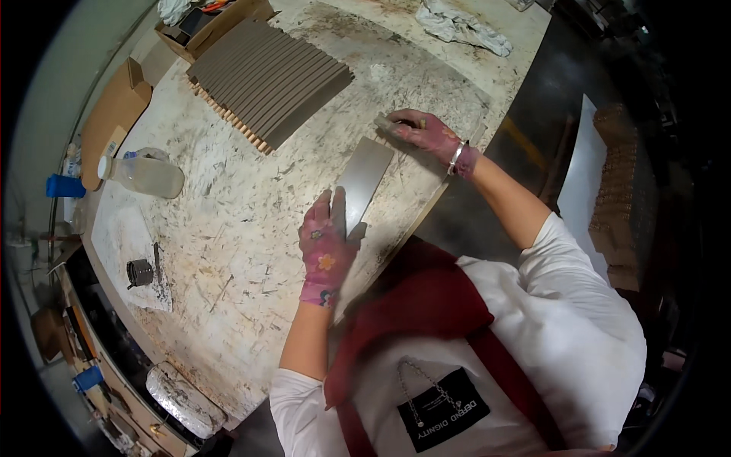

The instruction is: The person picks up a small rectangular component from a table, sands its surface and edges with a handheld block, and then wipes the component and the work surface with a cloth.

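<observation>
A flat rectangular grey-brown board (pixel 368 174) lies on the worktable with light glinting off its face. My left hand (pixel 326 240), in a stained pink flowered glove, grips the board's near end between fingers and thumb. Beyond the far end, my right hand (pixel 429 137), gloved in the same way and with a bracelet at the wrist, is closed around a small grey pad (pixel 385 124). That pad is partly covered by the fingers, and its exact kind cannot be made out. A stack of similar boards (pixel 266 76) with light wooden edges stands farther off.
On the stained worktable (pixel 236 221) stand a bottle of cloudy liquid (pixel 148 175) and a dark small tin (pixel 140 273). An open cardboard box (pixel 205 30) is behind the stack. A crumpled white cloth (pixel 463 29) lies at the far right, and a foil-wrapped bundle (pixel 183 397) near the left edge.
</observation>
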### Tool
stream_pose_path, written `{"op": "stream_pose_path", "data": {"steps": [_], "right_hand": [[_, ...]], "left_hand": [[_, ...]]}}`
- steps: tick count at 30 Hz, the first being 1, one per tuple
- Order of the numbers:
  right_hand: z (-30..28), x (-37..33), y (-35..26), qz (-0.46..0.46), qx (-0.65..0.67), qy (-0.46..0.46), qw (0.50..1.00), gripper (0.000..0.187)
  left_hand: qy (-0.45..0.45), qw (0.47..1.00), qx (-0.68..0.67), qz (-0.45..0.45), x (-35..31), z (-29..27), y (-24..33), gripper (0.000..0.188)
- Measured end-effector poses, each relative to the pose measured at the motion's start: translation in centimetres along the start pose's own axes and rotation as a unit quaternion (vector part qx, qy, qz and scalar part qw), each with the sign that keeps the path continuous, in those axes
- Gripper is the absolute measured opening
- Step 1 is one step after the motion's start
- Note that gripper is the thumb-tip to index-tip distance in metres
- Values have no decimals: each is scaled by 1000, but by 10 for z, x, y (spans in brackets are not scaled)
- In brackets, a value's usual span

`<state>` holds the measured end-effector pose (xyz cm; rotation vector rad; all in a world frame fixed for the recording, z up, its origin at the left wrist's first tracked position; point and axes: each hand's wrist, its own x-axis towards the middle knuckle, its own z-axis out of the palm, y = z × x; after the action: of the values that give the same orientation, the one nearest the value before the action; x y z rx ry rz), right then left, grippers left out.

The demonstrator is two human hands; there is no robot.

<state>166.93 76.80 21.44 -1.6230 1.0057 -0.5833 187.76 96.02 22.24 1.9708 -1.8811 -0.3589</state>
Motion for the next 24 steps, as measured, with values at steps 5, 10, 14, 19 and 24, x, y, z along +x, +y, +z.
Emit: {"op": "stream_pose_path", "data": {"steps": [5,10,14,19,24], "right_hand": [[3,12,-2,34,21,-74,996,46],[5,17,-7,34,-55,-87,994,40],[10,23,-9,29,-78,-89,993,44],[-5,3,-11,5,-191,-104,976,45],[-40,-29,-10,20,-151,-162,975,48]], "left_hand": [[14,1000,-15,5,-1,2,0,67],[0,1000,-9,-13,1,2,2,68],[-6,1000,-15,-13,0,0,2,68],[-19,1000,-12,-21,1,-2,0,65],[-2,1000,-9,-1,5,-3,6,61]]}}
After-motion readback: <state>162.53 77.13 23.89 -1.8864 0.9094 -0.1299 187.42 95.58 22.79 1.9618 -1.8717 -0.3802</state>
